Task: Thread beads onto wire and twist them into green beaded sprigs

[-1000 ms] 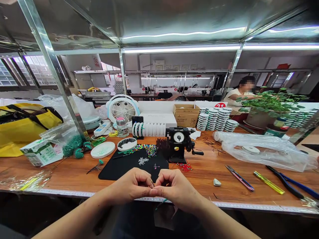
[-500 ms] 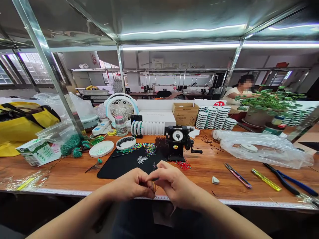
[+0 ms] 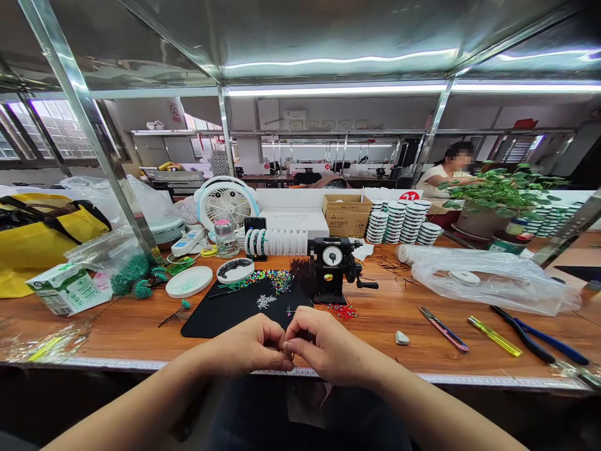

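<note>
Left hand [image 3: 251, 347] and right hand [image 3: 326, 347] were clenched, fingertips touching over the workbench [image 3: 141, 332] edge; anything pinched between them was hidden. Black mat [image 3: 225, 316] lay just beyond.

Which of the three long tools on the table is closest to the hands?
The pink-handled snips: they lie nearest the right hand, while the yellow tool and the blue-handled pliers lie farther out to the right.
</note>
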Available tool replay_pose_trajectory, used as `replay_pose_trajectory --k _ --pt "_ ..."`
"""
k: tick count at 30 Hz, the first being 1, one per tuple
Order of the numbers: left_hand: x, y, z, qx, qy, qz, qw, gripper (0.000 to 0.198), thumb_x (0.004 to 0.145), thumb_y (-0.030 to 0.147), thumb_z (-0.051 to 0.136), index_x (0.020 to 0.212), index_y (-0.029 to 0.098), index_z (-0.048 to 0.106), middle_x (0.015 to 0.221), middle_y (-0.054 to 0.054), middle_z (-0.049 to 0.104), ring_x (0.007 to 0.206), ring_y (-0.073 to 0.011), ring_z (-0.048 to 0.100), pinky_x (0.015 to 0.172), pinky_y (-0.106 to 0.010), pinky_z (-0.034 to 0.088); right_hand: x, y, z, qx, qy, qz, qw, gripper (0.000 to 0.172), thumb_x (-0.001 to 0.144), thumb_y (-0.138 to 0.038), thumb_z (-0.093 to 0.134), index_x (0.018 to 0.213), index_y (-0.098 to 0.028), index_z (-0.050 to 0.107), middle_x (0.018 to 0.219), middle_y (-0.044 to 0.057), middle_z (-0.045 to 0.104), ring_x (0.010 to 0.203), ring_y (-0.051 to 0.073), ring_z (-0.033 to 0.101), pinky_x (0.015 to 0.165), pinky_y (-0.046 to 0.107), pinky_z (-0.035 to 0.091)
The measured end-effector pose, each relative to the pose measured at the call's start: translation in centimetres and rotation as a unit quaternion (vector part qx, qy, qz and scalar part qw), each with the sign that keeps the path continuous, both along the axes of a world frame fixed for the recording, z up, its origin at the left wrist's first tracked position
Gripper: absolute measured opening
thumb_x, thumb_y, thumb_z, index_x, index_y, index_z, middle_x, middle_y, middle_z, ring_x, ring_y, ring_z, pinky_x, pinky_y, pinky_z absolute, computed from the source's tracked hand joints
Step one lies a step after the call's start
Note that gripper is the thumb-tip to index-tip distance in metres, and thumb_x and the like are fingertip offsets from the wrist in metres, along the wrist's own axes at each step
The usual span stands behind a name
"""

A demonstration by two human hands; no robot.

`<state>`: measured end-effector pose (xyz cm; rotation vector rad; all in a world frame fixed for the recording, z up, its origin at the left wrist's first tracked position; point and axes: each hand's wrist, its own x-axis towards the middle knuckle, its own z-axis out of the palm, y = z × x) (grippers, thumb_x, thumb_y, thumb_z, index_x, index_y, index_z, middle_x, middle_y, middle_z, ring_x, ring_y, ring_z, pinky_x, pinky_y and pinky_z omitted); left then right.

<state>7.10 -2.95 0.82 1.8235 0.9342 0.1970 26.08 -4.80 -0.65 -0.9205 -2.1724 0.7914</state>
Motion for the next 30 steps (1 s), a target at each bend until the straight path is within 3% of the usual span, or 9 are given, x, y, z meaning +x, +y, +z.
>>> replay_pose_trajectory --k 7,10,14,17,20,23,30 --pt "0.6 -0.7 -1.2 -0.007 0.003 0.074 0.997 0.025 0.065 0.033 0.063 0.052 0.015 0.049 0.048 0.007 0.031 0.049 -0.0082 0.023 0.045 -0.024 0.015 -1.2 -1.6 -0.2 0.076 -0.133 -0.106 0.982 0.007 0.076 -0.015 0.050 0.071 -0.017 0.054 0.073 0.004 0.056 0.064 0.014 0.048 0.054 0.025 0.031" --pt "0.7 -0.9 -1.6 -0.012 -0.023 0.097 0.995 0.023 0.064 0.031 0.064 0.053 0.015 0.052 0.048 0.007 0.035 0.049 -0.0083 0.025 0.045 -0.024 0.017 -1.3 -1.4 -0.5 0.038 -0.112 -0.136 0.984 0.007 0.073 -0.014 0.051 0.069 -0.017 0.056 0.071 0.003 0.057 0.063 0.014 0.049 0.054 0.025 0.030" --pt "0.1 -1.0 -1.6 -0.020 -0.058 0.125 0.990 0.021 0.065 0.031 0.067 0.058 0.014 0.057 0.048 0.006 0.041 0.048 -0.0083 0.028 0.046 -0.024 0.018 -0.5 -0.4 -1.1 -0.095 0.068 -0.114 0.987 0.007 0.074 -0.017 0.056 0.079 -0.018 0.062 0.075 0.002 0.061 0.069 0.014 0.052 0.060 0.024 0.037" --pt "-0.3 -0.9 -1.6 -0.047 -0.083 0.148 0.984 0.025 0.064 0.036 0.069 0.061 0.014 0.058 0.044 0.008 0.037 0.044 -0.0075 0.025 0.044 -0.024 0.015 0.1 -0.3 -2.0 -0.201 0.199 -0.108 0.953 0.014 0.076 -0.028 0.060 0.083 -0.016 0.061 0.072 0.001 0.058 0.063 0.012 0.049 0.058 0.023 0.037" --pt "-0.4 -0.8 -1.7 -0.075 -0.100 0.156 0.980 0.029 0.062 0.040 0.071 0.061 0.015 0.057 0.041 0.010 0.034 0.043 -0.0072 0.022 0.044 -0.025 0.013 0.0 -0.9 -3.2 -0.297 0.252 -0.077 0.918 0.022 0.073 -0.035 0.066 0.079 -0.015 0.061 0.066 -0.002 0.054 0.055 0.009 0.043 0.052 0.021 0.032" --pt "-0.4 -0.9 -1.8 -0.079 -0.104 0.153 0.980 0.030 0.062 0.039 0.072 0.059 0.014 0.056 0.044 0.009 0.037 0.045 -0.0072 0.023 0.045 -0.025 0.013 -0.7 -1.5 -3.9 -0.304 0.296 -0.058 0.904 0.022 0.073 -0.035 0.068 0.079 -0.015 0.062 0.069 -0.001 0.056 0.060 0.009 0.044 0.055 0.020 0.033" --pt "-0.4 -0.7 -2.0 -0.087 -0.091 0.136 0.983 0.031 0.061 0.041 0.073 0.059 0.013 0.059 0.048 0.007 0.040 0.049 -0.0083 0.024 0.048 -0.025 0.013 -0.3 -0.6 -2.9 -0.253 0.209 -0.002 0.944 0.024 0.066 -0.033 0.073 0.066 -0.012 0.062 0.062 -0.002 0.055 0.058 0.008 0.041 0.053 0.020 0.029"
